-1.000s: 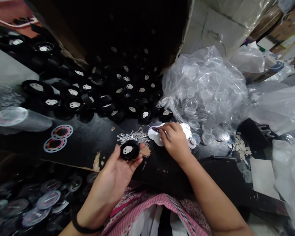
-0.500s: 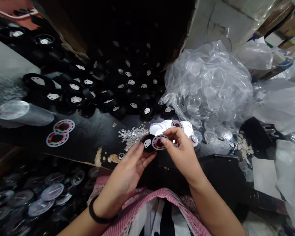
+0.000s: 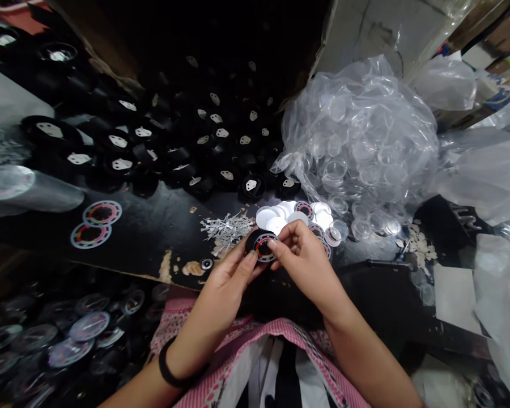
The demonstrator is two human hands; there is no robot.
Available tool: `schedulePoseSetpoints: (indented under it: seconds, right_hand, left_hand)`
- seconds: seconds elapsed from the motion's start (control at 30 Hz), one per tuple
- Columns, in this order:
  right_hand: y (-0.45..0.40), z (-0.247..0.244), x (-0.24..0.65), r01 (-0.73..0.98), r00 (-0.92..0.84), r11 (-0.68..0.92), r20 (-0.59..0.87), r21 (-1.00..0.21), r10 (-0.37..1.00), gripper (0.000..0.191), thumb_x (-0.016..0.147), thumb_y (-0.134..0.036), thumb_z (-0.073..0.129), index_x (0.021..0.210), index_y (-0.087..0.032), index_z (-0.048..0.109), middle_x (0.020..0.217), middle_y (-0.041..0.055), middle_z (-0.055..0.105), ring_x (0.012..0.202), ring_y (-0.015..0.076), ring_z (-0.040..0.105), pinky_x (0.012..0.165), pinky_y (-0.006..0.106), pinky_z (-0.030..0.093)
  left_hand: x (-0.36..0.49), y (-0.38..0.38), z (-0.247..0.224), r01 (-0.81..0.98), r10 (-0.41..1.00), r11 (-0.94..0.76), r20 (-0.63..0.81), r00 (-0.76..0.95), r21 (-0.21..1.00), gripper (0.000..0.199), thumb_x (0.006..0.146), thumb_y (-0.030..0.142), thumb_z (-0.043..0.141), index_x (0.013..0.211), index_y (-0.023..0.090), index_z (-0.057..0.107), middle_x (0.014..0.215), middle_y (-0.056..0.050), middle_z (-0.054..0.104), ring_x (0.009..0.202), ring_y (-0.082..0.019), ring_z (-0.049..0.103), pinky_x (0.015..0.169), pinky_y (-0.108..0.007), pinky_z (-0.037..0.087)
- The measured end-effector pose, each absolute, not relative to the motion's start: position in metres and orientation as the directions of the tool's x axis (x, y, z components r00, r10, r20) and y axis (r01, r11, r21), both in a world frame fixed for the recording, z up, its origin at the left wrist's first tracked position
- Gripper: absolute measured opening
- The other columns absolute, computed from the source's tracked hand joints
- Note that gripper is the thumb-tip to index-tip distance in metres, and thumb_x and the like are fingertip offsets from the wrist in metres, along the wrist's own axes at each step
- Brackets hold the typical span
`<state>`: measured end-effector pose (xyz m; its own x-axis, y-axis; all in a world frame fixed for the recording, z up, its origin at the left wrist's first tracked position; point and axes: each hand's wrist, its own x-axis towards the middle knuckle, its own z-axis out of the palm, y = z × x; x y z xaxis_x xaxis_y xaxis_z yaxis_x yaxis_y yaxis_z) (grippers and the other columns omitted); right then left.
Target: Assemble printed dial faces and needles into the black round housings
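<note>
My left hand (image 3: 233, 272) is closed around a round black gauge housing (image 3: 252, 238), held just above the bench near its front edge. Between thumb and fingertips, my right hand (image 3: 300, 252) pinches a printed dial disc (image 3: 263, 247) with a grey rim, black centre and red marks. The disc lies over the housing's open face and covers most of it. My left thumb touches the disc's edge. Just beyond my hands are a heap of thin pointer needles (image 3: 227, 228), white discs (image 3: 276, 212) and a few more printed dials (image 3: 302, 209).
Many black housings (image 3: 121, 164) are piled at the back. A plastic bag of clear covers (image 3: 361, 136) stands at back right. Two dials (image 3: 102, 212) lie at left beside a wrapped dial stack (image 3: 29, 184). Below left, finished-looking gauges (image 3: 89, 326) fill a container. A screwdriver-like tool (image 3: 389, 264) lies right.
My right hand has brought the dial disc left, from beside the housing to over its face. The housing's pale inner plate is now covered. The view has shifted slightly.
</note>
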<state>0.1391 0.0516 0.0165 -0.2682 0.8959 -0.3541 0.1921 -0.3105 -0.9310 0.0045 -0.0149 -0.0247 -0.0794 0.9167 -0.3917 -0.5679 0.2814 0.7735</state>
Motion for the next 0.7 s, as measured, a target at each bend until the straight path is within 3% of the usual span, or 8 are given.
schedulePoseSetpoints:
  seconds: [0.27,0.53,0.7]
  right_hand:
    - [0.0521,0.0203,0.146,0.358,-0.33,-0.266,-0.388,-0.895,0.861,0.022,0.085,-0.035,0.067,0.082,-0.022,0.05,0.067,-0.0062,0.058,0.057,0.0118,0.062,0.055,0.025,0.044]
    - [0.0521,0.0197,0.15,0.412,-0.368,-0.245,-0.406,-0.878,0.836,0.022,0.085,-0.035,0.067,0.081,-0.022,0.051,0.066,-0.0057,0.059,0.058,0.0122,0.061,0.055,0.024,0.043]
    - [0.0497,0.0208,0.1487,0.466,-0.34,-0.175,-0.358,-0.867,0.87,0.022,0.086,-0.036,0.067,0.08,-0.022,0.05,0.066,-0.0058,0.056,0.06,0.0123,0.058,0.056,0.025,0.04]
  left_hand:
    - [0.0015,-0.0207,-0.0306,-0.532,0.924,0.282,-0.375,-0.073,0.799,0.031,0.089,0.039,0.072,0.12,0.034,0.072,0.132,0.001,0.069,0.125,-0.021,0.062,0.099,-0.026,0.055]
    - [0.0037,-0.0186,-0.0294,-0.448,0.916,0.31,-0.39,-0.097,0.839,0.038,0.083,0.04,0.078,0.118,0.029,0.071,0.12,-0.001,0.074,0.118,-0.021,0.065,0.101,-0.028,0.052]
    - [0.0061,-0.0187,-0.0302,-0.491,0.907,0.312,-0.409,-0.101,0.813,0.035,0.083,0.038,0.077,0.115,0.027,0.071,0.119,-0.003,0.074,0.118,-0.024,0.066,0.103,-0.036,0.053]
